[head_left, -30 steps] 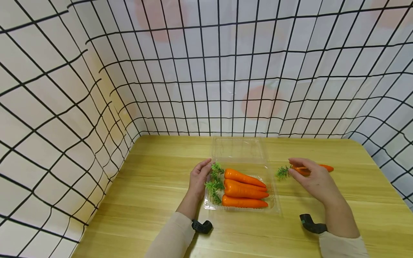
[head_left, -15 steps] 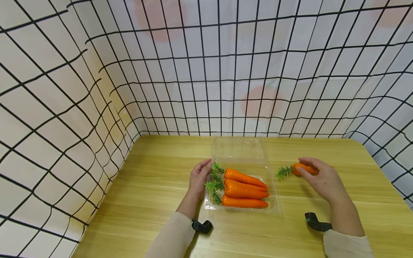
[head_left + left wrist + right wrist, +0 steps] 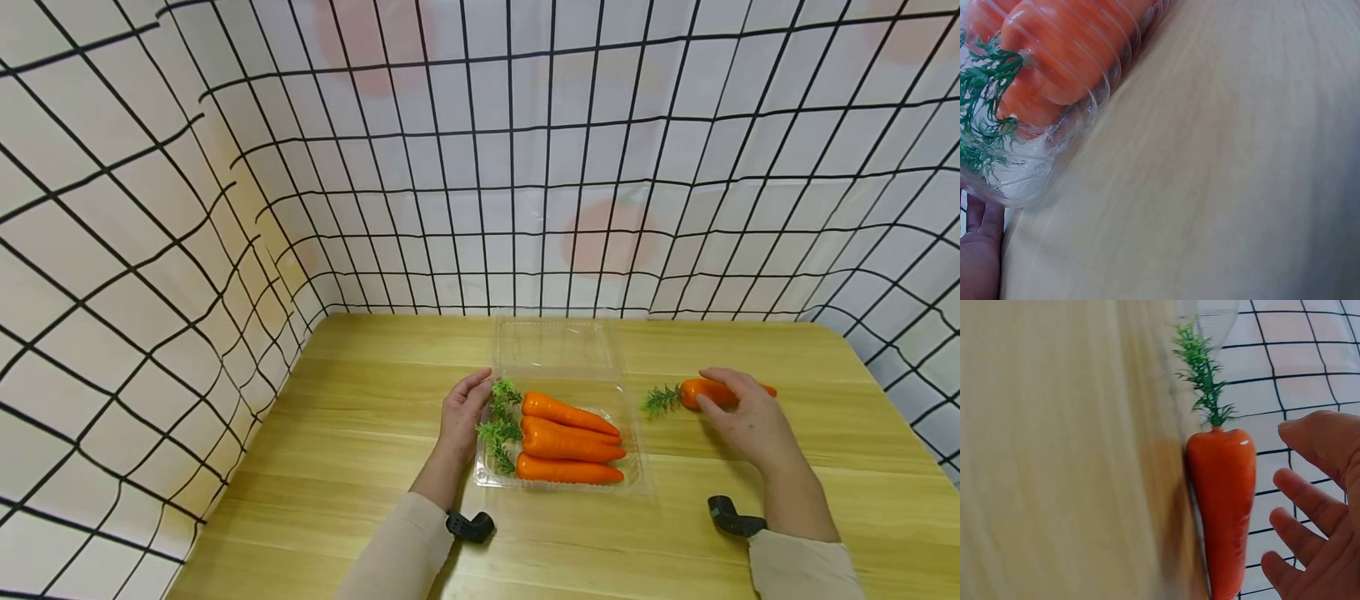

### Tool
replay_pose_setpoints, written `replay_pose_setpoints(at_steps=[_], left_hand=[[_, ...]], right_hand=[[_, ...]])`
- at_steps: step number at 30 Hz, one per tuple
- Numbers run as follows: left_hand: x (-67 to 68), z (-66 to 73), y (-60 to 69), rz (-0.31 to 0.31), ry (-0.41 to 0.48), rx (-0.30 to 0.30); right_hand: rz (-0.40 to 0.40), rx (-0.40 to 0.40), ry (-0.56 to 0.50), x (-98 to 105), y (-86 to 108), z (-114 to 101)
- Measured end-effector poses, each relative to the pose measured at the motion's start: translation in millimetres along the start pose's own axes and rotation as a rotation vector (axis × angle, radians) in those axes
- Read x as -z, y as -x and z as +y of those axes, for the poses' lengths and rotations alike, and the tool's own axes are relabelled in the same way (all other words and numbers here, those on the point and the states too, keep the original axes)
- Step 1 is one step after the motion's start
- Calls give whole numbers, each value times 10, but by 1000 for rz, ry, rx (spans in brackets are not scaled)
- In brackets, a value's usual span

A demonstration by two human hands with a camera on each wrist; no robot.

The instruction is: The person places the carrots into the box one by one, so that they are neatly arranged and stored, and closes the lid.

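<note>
A clear plastic clamshell box [image 3: 637, 475] lies with its lid raised back, holding several orange carrots [image 3: 570, 471]. Their green leafy tops [image 3: 498, 433] point left. My left hand [image 3: 459, 414] rests against the box's left side, fingers fairly straight; in the left wrist view, fingers [image 3: 991, 222] show at the box's corner. To the right of the box, another carrot [image 3: 1222, 500] lies on the table with its leaves toward the box. My right hand [image 3: 750, 421] hovers at this carrot with fingers spread. A gap between fingers and carrot shows in the right wrist view.
The wooden table [image 3: 360, 433] runs back to a white wall with a black wire grid [image 3: 525, 208]. More grid stands at the left and right sides. The raised transparent lid [image 3: 555, 346] lies toward the back grid.
My right hand has shifted a little to the right along the loose carrot, uncovering its thick end. The loose carrot, the box and my left hand stay in place.
</note>
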State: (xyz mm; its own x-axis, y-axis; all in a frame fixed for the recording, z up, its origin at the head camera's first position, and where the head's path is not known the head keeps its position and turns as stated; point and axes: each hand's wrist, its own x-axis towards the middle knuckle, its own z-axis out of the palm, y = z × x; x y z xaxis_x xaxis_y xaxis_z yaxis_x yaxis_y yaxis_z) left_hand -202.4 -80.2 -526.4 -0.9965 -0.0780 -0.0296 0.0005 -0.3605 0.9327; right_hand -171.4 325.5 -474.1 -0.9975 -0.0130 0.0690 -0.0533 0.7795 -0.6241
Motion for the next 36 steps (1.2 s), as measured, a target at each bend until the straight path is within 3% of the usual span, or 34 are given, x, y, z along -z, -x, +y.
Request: replay_pose_setpoints(at_steps=[10, 18, 29, 36], left_hand=[[-7, 9, 1, 2, -7, -2], [-10, 16, 4, 2, -10, -6], [4, -1, 1, -1, -11, -6], [4, -3, 1, 2, -4, 7]], right_hand=[[-76, 18, 23, -44, -24, 88], [-40, 39, 44, -47, -18, 162], [21, 61, 151, -59, -26, 192], [-2, 47, 177, -45, -25, 192]])
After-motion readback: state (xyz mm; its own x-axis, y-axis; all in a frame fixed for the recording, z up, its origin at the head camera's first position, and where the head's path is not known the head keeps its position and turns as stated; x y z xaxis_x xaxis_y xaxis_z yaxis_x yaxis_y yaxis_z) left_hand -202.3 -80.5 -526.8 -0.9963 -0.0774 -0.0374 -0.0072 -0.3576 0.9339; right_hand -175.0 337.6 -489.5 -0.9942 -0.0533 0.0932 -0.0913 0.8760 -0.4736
